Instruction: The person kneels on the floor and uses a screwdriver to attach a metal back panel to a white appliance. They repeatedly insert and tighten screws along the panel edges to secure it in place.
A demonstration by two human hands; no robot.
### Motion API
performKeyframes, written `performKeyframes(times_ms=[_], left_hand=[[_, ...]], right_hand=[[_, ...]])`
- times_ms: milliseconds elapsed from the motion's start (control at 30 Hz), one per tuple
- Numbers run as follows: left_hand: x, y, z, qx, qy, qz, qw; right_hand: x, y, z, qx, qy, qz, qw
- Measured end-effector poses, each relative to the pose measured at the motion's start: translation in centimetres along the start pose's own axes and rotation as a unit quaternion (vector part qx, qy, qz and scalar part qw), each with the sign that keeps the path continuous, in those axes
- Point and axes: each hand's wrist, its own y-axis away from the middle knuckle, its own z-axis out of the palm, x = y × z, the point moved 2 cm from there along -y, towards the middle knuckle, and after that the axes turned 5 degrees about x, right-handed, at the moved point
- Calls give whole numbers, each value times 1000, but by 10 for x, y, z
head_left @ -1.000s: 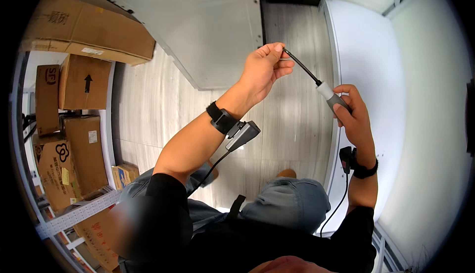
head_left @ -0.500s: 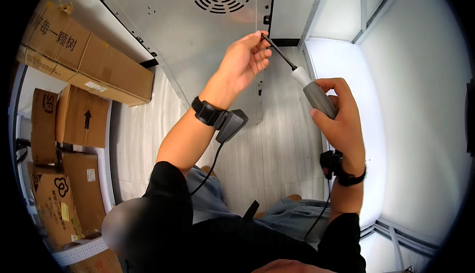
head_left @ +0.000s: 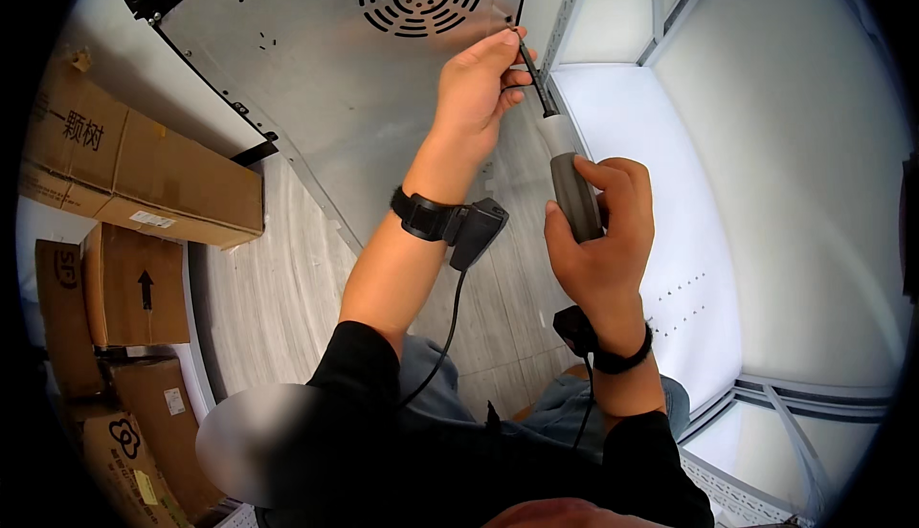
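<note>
You are wearing black long sleeves, pushed up so both forearms are showing bare. Your left hand (head_left: pixel 479 83) is carrying a black wrist strap with a dark boxy module (head_left: pixel 476 231), its black cable (head_left: pixel 442 346) trailing toward your lap. Your right hand (head_left: pixel 603 241) is wearing a matching black band and module (head_left: pixel 577 329). Grey-blue trousers are covering your knees.

Matt grey metal panel (head_left: pixel 316 78), brown cardboard boxes (head_left: pixel 144 174), screwdriver (head_left: pixel 565 164) with matt grey grip
</note>
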Motion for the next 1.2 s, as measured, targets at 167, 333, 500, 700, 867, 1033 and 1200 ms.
performKeyframes(times_ms=[167,333,500,700,867,1033,1200], left_hand=[[1,0,1,6,0,8,1000],[3,-6,-4,-20,-3,3,1000],[6,-12,-9,-42,-17,8,999],[9,-11,-8,-55,-20,8,998],[12,-6,-7,-118,-5,-2,993],[8,-7,-7,-120,28,-8,992],[3,-10,-6,-109,80,-14,991]], right_hand=[[-4,1,6,13,1,0,1000],[-2,2,8,17,2,-15,1000],[-3,2,10,25,13,-41,999],[-11,-3,11,43,30,-48,997],[-15,-2,10,36,43,-29,998],[-21,-2,9,34,15,-27,999],[-28,6,7,32,-7,-48,998]])
